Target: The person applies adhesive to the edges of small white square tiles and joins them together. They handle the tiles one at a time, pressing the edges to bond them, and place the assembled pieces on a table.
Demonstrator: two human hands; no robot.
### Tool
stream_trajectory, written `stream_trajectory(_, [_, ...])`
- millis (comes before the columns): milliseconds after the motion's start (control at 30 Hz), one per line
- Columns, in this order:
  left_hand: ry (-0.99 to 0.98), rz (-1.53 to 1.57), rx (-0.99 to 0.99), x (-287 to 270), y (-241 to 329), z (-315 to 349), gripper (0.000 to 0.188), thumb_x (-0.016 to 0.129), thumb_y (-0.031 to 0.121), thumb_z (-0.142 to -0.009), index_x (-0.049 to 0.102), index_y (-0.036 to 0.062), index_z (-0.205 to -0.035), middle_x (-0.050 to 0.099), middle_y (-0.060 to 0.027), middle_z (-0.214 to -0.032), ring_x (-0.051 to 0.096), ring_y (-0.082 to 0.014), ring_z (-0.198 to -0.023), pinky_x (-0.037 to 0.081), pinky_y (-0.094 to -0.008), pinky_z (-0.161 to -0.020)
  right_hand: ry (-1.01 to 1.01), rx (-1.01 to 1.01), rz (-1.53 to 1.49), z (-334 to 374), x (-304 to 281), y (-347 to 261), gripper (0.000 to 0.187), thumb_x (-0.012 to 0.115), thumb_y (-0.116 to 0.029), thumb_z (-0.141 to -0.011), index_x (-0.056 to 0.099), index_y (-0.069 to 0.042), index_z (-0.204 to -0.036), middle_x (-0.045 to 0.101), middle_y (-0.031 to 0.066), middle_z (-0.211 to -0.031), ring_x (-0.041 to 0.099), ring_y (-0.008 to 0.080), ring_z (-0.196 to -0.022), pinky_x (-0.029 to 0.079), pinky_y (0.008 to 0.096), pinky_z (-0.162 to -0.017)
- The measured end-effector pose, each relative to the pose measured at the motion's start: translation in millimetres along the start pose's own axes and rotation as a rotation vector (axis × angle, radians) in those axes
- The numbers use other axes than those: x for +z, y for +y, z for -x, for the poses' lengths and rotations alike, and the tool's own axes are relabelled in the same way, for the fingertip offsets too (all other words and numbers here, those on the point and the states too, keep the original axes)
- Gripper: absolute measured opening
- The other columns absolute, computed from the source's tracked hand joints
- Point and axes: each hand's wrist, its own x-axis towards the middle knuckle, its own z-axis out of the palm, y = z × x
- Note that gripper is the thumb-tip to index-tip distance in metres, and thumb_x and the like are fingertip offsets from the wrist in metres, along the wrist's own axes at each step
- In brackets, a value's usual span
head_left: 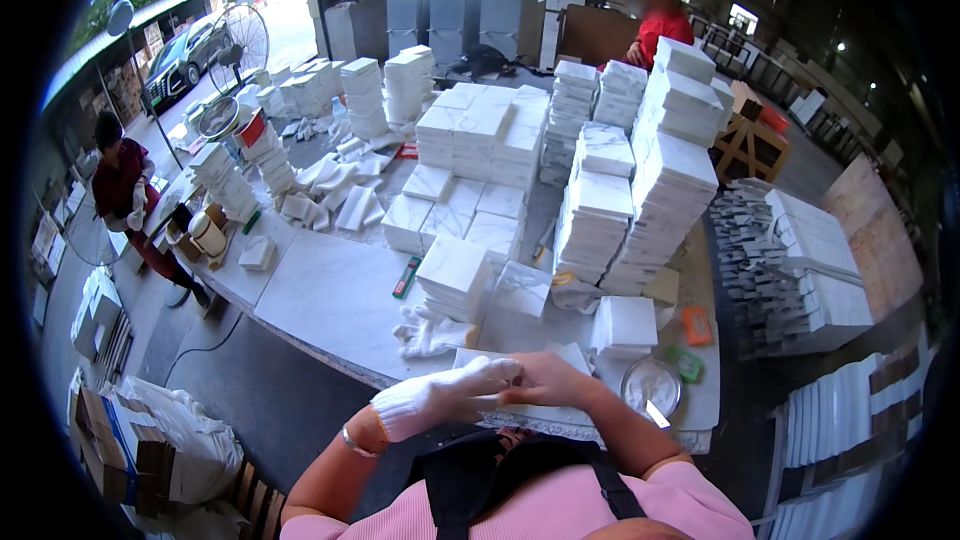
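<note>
My left hand (pixel 440 398) wears a white knitted glove, its fingers stretched toward my right hand. The bare right hand (pixel 548 380) meets the gloved fingertips, its fingers closed about the glove's end; the exact grip is partly hidden. Both are over the table's front edge. A second white glove (pixel 432 332) lies loose just beyond them. Behind it stands a stack of white marble tiles (pixel 452 275), with a green and red tool (pixel 406 277) beside it. Right of my hands are a short tile stack (pixel 625 324) and a round bowl of white paste (pixel 650 385) with a scraper (pixel 657 413).
Tall tile stacks (pixel 660 180) rise on the table's right, with a broad block of tiles (pixel 485 130) at the middle. An orange block (pixel 696 325) and a green one (pixel 684 364) lie near the right edge. One person (pixel 125 175) stands left, another (pixel 665 25) behind the stacks.
</note>
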Motion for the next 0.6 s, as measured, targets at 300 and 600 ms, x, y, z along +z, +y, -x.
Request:
stream_trajectory(300, [0.058,-0.289,-0.029,34,36,12,0.072,0.045,0.05,-0.099,0.022,0.0078,-0.153,0.025,-0.0103,-0.158,0.03,-0.0236,-0.142,0.028,-0.0362,-0.114,0.0,0.117,-0.24,15,-35,18,0.022,0.063,-0.026,-0.093,0.068,-0.005,-0.091,0.063,0.0051,-0.078,0.058,0.0151,-0.068,0.047,0.0284,-0.064])
stream_trajectory(600, [-0.097,-0.644,-0.012,0,14,-9,0.059,0.029,0.029,-0.105,0.008,0.0041,-0.154,0.014,-0.0064,-0.161,0.024,-0.0183,-0.145,0.021,-0.0324,-0.119,0.047,0.008,-0.124,-6,24,13,0.028,0.07,-0.032,-0.088,0.069,-0.007,-0.102,0.068,0.0149,-0.094,0.064,0.0274,-0.082,0.05,0.0336,-0.075])
